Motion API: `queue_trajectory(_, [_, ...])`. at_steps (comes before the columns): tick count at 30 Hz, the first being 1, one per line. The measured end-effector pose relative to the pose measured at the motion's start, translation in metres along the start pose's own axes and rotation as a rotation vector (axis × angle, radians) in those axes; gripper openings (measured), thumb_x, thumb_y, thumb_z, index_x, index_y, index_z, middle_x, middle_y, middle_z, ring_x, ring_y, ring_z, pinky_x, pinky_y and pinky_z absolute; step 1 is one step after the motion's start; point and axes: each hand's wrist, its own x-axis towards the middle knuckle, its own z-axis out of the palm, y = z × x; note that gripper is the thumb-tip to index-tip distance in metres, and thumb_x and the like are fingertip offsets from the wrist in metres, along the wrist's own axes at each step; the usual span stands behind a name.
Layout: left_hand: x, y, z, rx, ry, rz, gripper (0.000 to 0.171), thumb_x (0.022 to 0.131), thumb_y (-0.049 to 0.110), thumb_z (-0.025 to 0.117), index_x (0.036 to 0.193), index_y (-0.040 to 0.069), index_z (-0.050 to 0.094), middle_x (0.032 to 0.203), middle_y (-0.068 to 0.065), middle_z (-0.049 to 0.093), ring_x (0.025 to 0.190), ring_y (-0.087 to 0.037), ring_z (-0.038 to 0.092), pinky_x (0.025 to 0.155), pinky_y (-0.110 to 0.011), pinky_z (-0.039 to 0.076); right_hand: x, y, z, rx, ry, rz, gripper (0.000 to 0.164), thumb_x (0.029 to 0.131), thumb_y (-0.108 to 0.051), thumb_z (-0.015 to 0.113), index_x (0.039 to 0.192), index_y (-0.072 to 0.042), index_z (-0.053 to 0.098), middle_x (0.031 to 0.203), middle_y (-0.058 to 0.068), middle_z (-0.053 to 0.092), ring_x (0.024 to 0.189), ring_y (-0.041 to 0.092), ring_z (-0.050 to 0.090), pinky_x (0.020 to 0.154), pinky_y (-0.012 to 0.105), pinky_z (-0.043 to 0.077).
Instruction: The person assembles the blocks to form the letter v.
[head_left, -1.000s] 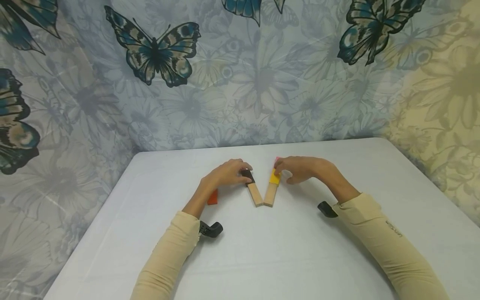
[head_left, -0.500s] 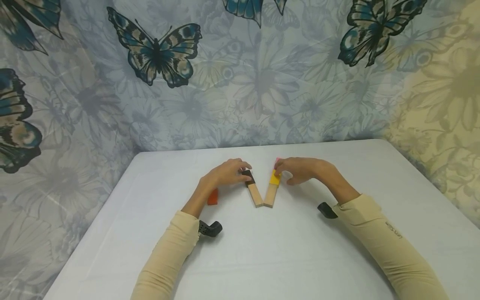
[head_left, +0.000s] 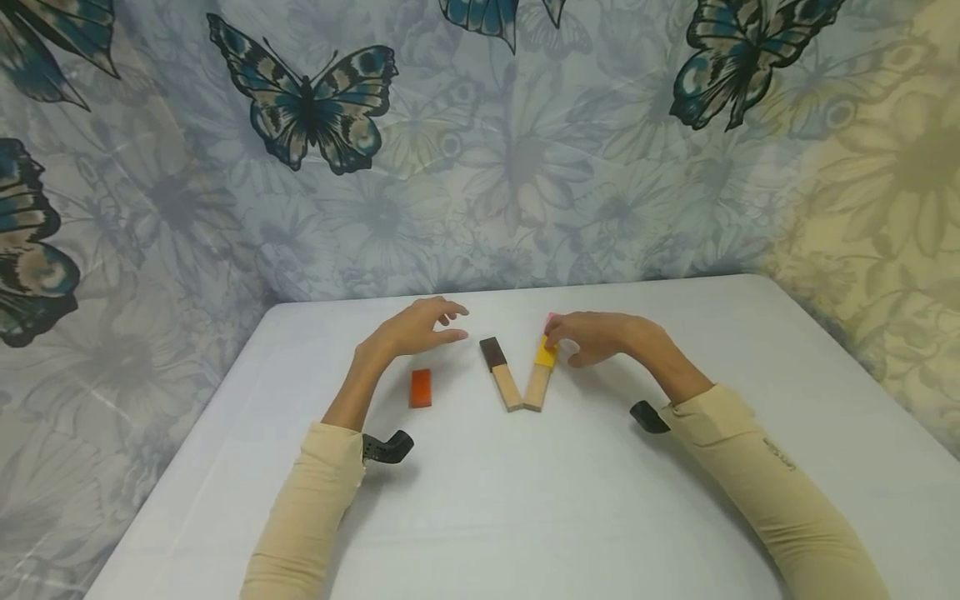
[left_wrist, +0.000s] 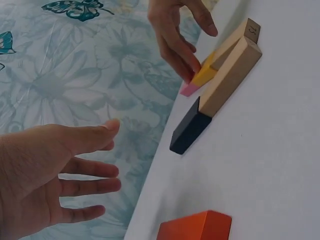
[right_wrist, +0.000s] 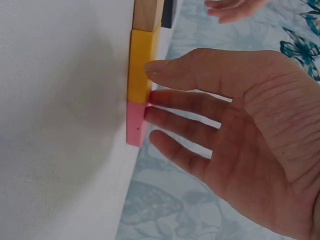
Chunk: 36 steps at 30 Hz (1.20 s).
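Wooden blocks form a V on the white table. Its left arm is a dark block [head_left: 492, 354] end to end with a plain wood block [head_left: 507, 388]. The right arm runs from another plain block [head_left: 537, 388] to a yellow block [right_wrist: 141, 65] and then a pink block [right_wrist: 135, 122]. My right hand [head_left: 596, 336] touches the yellow and pink blocks with thumb and fingertips, its fingers only slightly bent. To the left of the V, my left hand [head_left: 412, 327] hovers with spread fingers and holds nothing. An orange block [head_left: 422, 388] lies below it.
The white table [head_left: 480, 517] reaches back to a hanging cloth [head_left: 525, 167] printed with butterflies and flowers. A black device sits at each wrist, one at the left cuff [head_left: 388, 447] and one at the right [head_left: 648, 417].
My left hand has let go of the dark block and moved left and up, uncovering that block and the orange one. My right hand stays at the yellow and pink blocks.
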Motion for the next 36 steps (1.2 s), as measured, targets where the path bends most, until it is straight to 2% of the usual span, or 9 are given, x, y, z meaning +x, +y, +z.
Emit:
queue_trajectory(5, [-0.016, -0.003, -0.008, 0.049, -0.052, -0.016, 0.051, 0.104, 0.034, 0.066, 0.147, 0.008, 0.059, 0.139, -0.019, 0.065, 0.129, -0.034, 0.063, 0.109, -0.049, 0.053, 0.0, 0.001, 0.0, 0.004, 0.003, 0.002, 0.039, 0.094, -0.004, 0.071, 0.133, -0.006, 0.069, 0.15, 0.018, 0.058, 0.141, 0.041, 0.053, 0.119, 0.057, 0.044])
queue_trajectory(10, [-0.036, -0.007, -0.009, 0.055, -0.094, -0.042, 0.053, 0.103, 0.036, 0.068, 0.148, 0.01, 0.058, 0.143, -0.016, 0.063, 0.131, -0.034, 0.061, 0.11, -0.051, 0.052, 0.002, -0.001, 0.0, 0.012, -0.006, 0.013, 0.04, 0.095, -0.005, 0.069, 0.135, -0.006, 0.068, 0.151, 0.017, 0.057, 0.142, 0.039, 0.052, 0.12, 0.056, 0.044])
queue_trajectory(15, [-0.055, -0.008, -0.005, 0.023, -0.089, -0.028, 0.051, 0.103, 0.035, 0.067, 0.147, 0.01, 0.06, 0.147, -0.015, 0.062, 0.132, -0.035, 0.06, 0.113, -0.055, 0.049, 0.001, -0.003, -0.001, 0.02, -0.012, 0.034, 0.04, 0.095, -0.005, 0.069, 0.135, -0.005, 0.068, 0.152, 0.016, 0.056, 0.143, 0.039, 0.051, 0.121, 0.056, 0.043])
queue_trajectory(19, [-0.067, -0.009, 0.002, 0.021, -0.077, -0.002, 0.048, 0.102, 0.032, 0.068, 0.145, 0.01, 0.062, 0.146, -0.012, 0.062, 0.134, -0.034, 0.06, 0.115, -0.054, 0.048, 0.001, -0.003, -0.001, 0.018, -0.015, 0.044, 0.04, 0.095, -0.006, 0.07, 0.135, -0.006, 0.068, 0.152, 0.016, 0.056, 0.144, 0.039, 0.051, 0.121, 0.057, 0.042])
queue_trajectory(25, [-0.076, -0.014, 0.014, 0.086, -0.09, 0.032, 0.047, 0.1, 0.029, 0.072, 0.141, 0.009, 0.065, 0.143, -0.012, 0.064, 0.135, -0.034, 0.06, 0.117, -0.054, 0.048, 0.001, -0.004, -0.001, 0.023, -0.025, 0.056, 0.04, 0.096, -0.007, 0.07, 0.136, -0.006, 0.068, 0.153, 0.016, 0.056, 0.145, 0.039, 0.05, 0.122, 0.057, 0.041])
queue_trajectory(31, [-0.079, -0.019, 0.027, 0.075, -0.086, 0.092, 0.049, 0.095, 0.034, 0.078, 0.136, 0.007, 0.068, 0.134, -0.01, 0.068, 0.126, -0.03, 0.064, 0.112, -0.05, 0.052, 0.001, -0.004, -0.001, 0.024, -0.025, 0.052, 0.04, 0.096, -0.006, 0.07, 0.136, -0.006, 0.068, 0.153, 0.016, 0.055, 0.144, 0.039, 0.05, 0.122, 0.057, 0.042])
queue_trajectory(36, [-0.08, -0.02, 0.032, 0.089, -0.072, 0.123, 0.047, 0.093, 0.031, 0.08, 0.132, 0.006, 0.07, 0.129, -0.009, 0.071, 0.12, -0.027, 0.066, 0.108, -0.047, 0.054, 0.0, -0.003, -0.001, 0.016, -0.016, 0.043, 0.04, 0.095, -0.006, 0.07, 0.135, -0.006, 0.068, 0.153, 0.016, 0.056, 0.144, 0.039, 0.051, 0.121, 0.056, 0.043])
